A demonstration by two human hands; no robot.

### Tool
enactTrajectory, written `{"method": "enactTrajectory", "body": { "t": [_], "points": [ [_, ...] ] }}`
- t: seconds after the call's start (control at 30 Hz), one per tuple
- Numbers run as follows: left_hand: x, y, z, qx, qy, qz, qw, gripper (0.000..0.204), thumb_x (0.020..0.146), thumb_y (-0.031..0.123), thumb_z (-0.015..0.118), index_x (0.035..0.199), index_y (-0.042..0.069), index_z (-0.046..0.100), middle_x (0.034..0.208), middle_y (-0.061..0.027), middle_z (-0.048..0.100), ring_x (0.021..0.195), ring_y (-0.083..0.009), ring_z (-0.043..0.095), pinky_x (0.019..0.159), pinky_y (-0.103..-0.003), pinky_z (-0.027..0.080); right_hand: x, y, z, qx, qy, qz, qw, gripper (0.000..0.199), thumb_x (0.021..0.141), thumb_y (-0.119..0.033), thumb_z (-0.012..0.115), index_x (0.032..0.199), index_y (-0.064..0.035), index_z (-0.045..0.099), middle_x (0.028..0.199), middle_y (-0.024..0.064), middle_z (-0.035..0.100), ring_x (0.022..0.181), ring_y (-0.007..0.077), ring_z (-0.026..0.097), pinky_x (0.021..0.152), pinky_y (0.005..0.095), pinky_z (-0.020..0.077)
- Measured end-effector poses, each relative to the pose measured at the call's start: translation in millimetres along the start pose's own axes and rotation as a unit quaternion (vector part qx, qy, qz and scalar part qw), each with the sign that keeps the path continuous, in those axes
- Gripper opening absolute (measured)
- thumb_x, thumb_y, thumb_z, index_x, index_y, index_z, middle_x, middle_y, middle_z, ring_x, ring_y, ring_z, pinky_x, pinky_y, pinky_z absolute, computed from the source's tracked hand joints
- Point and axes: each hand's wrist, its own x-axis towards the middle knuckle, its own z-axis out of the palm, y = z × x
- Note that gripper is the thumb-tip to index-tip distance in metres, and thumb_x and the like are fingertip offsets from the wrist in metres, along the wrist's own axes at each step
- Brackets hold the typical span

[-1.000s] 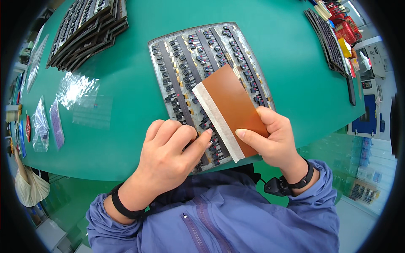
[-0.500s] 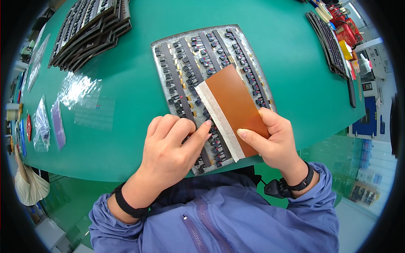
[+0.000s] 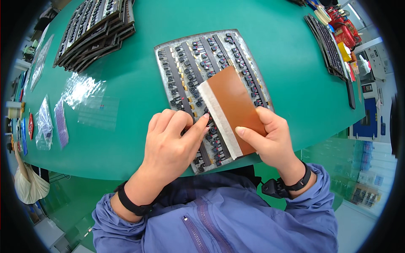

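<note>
A flat grey tray (image 3: 168, 59) filled with rows of small dark parts lies on the green table (image 3: 126, 84) in front of me. My right hand (image 3: 272, 135) grips a brown rectangular sheet with a white strip along its left edge (image 3: 230, 105), held over the tray's right half. My left hand (image 3: 171, 145) rests on the tray's near left part, its index fingertip pointing at the white strip and touching the row of parts beside it. Both wrists wear black bands.
A stack of dark trays (image 3: 97, 31) stands at the far left. Clear plastic bags (image 3: 82, 90) and small packets (image 3: 44, 122) lie at the left. Another dark tray (image 3: 329, 46) and red and yellow items (image 3: 344, 31) sit at the far right edge.
The tray, sheet and both hands sit slightly further right in view. My left index finger has stretched out toward the white strip.
</note>
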Motion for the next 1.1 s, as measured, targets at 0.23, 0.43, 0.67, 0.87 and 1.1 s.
{"method": "enactTrajectory", "body": {
  "t": [0.23, 0.43, 0.67, 0.87, 1.1],
  "points": [
    [-3.3, 2.6, -1.6, 0.002, 0.010, 0.001, 1.000, 0.039, 0.072, 0.008, 0.075, 0.110, 0.007, 0.067, 0.088, -0.0060, 0.049, 0.083, -0.0242, 0.051, 0.072, -0.037, 0.043, -8.2, -2.3, -5.3, 0.113, -0.020, -0.013, 0.993, 0.022, 0.090, -0.004, 0.064, 0.109, 0.0034, 0.058, 0.099, 0.0043, 0.065, 0.089, 0.0059, 0.058, 0.077, 0.0234, 0.0488],
    [-11.4, 19.8, -2.7, -0.080, 0.002, 0.018, 0.997, 0.045, 0.071, 0.007, 0.076, 0.113, 0.003, 0.062, 0.098, -0.0106, 0.049, 0.100, -0.0309, 0.055, 0.084, -0.041, 0.050, -27.1, -2.1, -18.0, 0.078, -0.052, 0.024, 0.995, 0.024, 0.090, -0.005, 0.064, 0.111, 0.0036, 0.059, 0.101, 0.0044, 0.066, 0.092, 0.0081, 0.059, 0.078, 0.0242, 0.0490],
    [-13.8, 26.6, -7.2, -0.121, -0.019, 0.019, 0.992, 0.030, 0.069, 0.005, 0.075, 0.097, 0.006, 0.065, 0.092, -0.0057, 0.053, 0.093, -0.0245, 0.057, 0.078, -0.038, 0.047, -48.5, 6.9, -49.3, 0.307, -0.043, 0.099, 0.946, 0.035, 0.086, -0.002, 0.066, 0.119, 0.0053, 0.055, 0.099, 0.0053, 0.066, 0.087, 0.0094, 0.063, 0.074, 0.0243, 0.0499],
    [-11.0, 22.2, -1.5, -0.123, -0.029, 0.086, 0.988, 0.023, 0.065, 0.007, 0.071, 0.087, 0.007, 0.067, 0.084, -0.0018, 0.054, 0.085, -0.0201, 0.057, 0.073, -0.035, 0.044, -39.4, -5.4, -47.6, 0.013, -0.045, -0.058, 0.997, 0.021, 0.085, -0.005, 0.069, 0.103, 0.0044, 0.063, 0.081, 0.0041, 0.067, 0.066, 0.0075, 0.062, 0.053, 0.0234, 0.0455],
    [-12.0, 19.7, -0.8, -0.134, -0.040, 0.119, 0.983, 0.024, 0.064, 0.010, 0.071, 0.088, 0.009, 0.071, 0.081, 0.0004, 0.053, 0.079, -0.0170, 0.055, 0.070, -0.033, 0.043, -35.8, -4.4, -46.2, -0.119, -0.099, -0.069, 0.986, 0.013, 0.082, -0.008, 0.072, 0.091, -0.0003, 0.067, 0.063, 0.0045, 0.060, 0.050, 0.0112, 0.057, 0.045, 0.0254, 0.0408]
  ]
}}
